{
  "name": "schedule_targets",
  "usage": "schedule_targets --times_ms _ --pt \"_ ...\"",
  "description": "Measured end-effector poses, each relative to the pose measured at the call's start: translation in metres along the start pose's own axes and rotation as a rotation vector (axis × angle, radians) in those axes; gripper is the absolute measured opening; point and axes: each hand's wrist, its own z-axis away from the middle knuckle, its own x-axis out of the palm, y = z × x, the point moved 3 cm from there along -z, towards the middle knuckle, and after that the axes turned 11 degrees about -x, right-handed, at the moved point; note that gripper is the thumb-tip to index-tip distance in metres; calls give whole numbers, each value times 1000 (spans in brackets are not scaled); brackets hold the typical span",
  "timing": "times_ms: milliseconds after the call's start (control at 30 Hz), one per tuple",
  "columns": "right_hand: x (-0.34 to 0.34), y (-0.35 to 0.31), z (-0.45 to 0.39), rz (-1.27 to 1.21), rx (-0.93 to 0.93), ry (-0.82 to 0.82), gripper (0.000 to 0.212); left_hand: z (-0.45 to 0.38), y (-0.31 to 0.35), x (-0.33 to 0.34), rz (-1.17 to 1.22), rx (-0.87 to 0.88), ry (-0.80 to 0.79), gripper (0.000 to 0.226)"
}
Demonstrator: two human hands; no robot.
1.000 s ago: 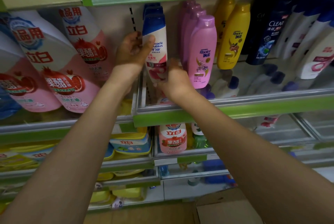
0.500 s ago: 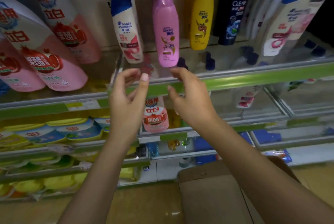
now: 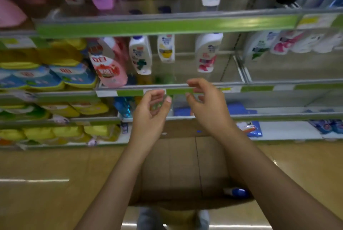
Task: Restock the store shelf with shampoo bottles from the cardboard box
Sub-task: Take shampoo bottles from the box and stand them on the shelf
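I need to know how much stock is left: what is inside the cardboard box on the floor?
One bottle with a blue cap lies near the right wall of the cardboard box; the rest of the visible bottom is bare. The forearms cover both side edges, so anything there is hidden.

My left hand [image 3: 150, 112] and right hand [image 3: 207, 107] hang empty, fingers loosely curled, over the open cardboard box [image 3: 178, 164] on the floor. One blue-capped bottle [image 3: 236, 192] lies in its near right corner. Beyond stands the shelf [image 3: 167, 25].
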Motion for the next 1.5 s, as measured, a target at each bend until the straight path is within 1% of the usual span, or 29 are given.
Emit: schedule_targets --times_ms 133,300,433,533,667,767,833,933,1000,1067,1100,1167,1233,1367,1433,1467,1500 --pt "-38 59 48 5 107 -36 31 37 -39 57 -37 -93 -70 18" --pt "-72 124 97 -2 308 -46 33 60 -82 110 -69 -204 -194 18" --pt "-85 169 129 5 464 -21 30 65 -120 151 -140 -301 -320 21" --pt "-87 196 149 22 542 -21 30 68 -150 175 -233 -359 -405 22" --pt "-85 225 168 42 621 -41 30 76 -188 208 -426 -417 -583 35" --pt "-82 245 185 34 689 -23 28 92 -218 232 -537 -429 -732 37" --pt "-81 255 194 39 731 -12 28 102 -235 243 -561 -447 -804 39" --pt "-79 273 206 33 776 10 31 113 -262 261 -517 -508 -919 36" --pt "-78 281 213 27 793 19 31 118 -276 271 -546 -464 -984 34" --pt "-79 289 220 24 812 28 31 123 -291 283 -637 -327 -1046 42" --pt "-79 292 222 22 818 32 31 123 -296 289 -707 -255 -1057 44" --pt "-79 296 227 11 820 44 30 121 -304 300 -829 -128 -1029 41" --pt "-79 300 231 -4 821 49 30 119 -309 308 -897 -8 -1005 40" --pt "-78 304 237 -25 814 35 31 121 -317 312 -977 215 -1080 49" --pt "-77 305 240 -37 814 36 31 120 -329 312 -1074 235 -1076 48" --pt "-77 305 241 -40 816 33 31 119 -334 312 -1111 176 -1083 46" --pt "-76 305 242 -42 816 28 32 119 -339 313 -1087 81 -1092 44"
